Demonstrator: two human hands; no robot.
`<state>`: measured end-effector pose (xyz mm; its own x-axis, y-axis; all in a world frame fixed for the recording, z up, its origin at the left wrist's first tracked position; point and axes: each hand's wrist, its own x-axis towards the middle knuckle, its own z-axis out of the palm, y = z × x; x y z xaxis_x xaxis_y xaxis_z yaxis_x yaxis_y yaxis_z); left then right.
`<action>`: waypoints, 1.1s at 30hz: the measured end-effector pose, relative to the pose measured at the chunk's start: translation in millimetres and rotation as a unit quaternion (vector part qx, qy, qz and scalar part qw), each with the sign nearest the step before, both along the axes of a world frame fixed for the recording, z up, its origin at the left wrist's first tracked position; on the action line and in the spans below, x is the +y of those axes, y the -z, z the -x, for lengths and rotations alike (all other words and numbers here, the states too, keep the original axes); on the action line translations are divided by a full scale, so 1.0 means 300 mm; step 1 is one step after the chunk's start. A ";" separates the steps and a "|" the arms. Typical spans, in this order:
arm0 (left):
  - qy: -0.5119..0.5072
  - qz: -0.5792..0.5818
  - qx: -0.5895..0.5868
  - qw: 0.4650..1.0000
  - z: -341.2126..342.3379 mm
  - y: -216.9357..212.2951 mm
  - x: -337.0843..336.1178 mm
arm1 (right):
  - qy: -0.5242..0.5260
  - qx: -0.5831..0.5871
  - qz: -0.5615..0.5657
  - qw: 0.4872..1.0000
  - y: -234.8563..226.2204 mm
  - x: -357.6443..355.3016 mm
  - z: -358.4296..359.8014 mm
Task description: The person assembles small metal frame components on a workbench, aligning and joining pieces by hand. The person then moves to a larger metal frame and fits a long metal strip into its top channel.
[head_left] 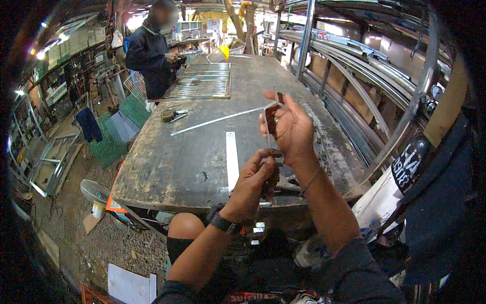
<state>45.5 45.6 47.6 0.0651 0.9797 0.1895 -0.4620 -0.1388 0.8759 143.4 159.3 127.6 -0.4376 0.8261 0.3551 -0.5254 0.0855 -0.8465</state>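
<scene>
Above the near part of the workbench (147, 167), both of my hands are at a narrow metal piece (269, 133). My left hand (253, 175), with a dark watch on its wrist, pinches the lower end between thumb and fingers. Just above and to the right, my right hand (293, 129) has its palm turned inward and its fingers curled around the upper part. The fingers hide much of the piece. A long thin metal strip (217, 121) slants from the bench's left toward my right fingertips; whether it touches them I cannot tell. Left of my hands lies a flat pale metal bar (231, 159).
A tape measure (167, 116) lies near the bench's left edge. Farther back is a metal grille (200, 81), with another person (152, 55) standing beside it. Long metal profiles (354, 66) fill racks on the right. A fan (95, 192) stands at lower left.
</scene>
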 end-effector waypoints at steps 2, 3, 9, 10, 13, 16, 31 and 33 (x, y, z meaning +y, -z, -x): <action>-0.013 -0.017 0.017 1.000 -0.002 -0.001 0.004 | -0.020 0.014 -0.027 0.999 0.001 -0.009 0.016; -0.016 -0.016 0.015 1.000 0.006 -0.008 0.017 | -0.037 0.026 -0.055 0.997 -0.012 -0.004 0.028; 0.005 -0.057 0.041 0.998 0.021 -0.006 0.023 | -0.009 0.007 -0.091 0.996 -0.024 -0.040 0.068; -0.009 -0.062 0.059 0.996 0.013 0.000 0.016 | 0.017 0.003 -0.073 0.997 -0.021 -0.046 0.077; -0.065 -0.077 0.104 0.989 -0.011 0.012 0.009 | 0.025 -0.040 -0.147 0.988 -0.010 -0.046 0.085; -0.138 -0.125 0.188 0.964 -0.018 0.017 0.015 | 0.027 -0.050 -0.152 0.987 0.010 -0.032 0.097; -0.157 -0.120 0.162 0.967 -0.010 0.057 0.038 | 0.053 -0.047 -0.096 0.993 0.008 -0.043 0.110; -0.123 -0.060 0.145 0.980 -0.008 0.056 0.025 | 0.053 -0.035 -0.085 0.994 0.007 -0.044 0.113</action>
<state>47.8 53.0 30.8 -0.1014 0.9442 0.3132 -0.1368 -0.3251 0.9357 109.4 146.0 125.5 -0.3805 0.7988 0.4660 -0.4468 0.2824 -0.8489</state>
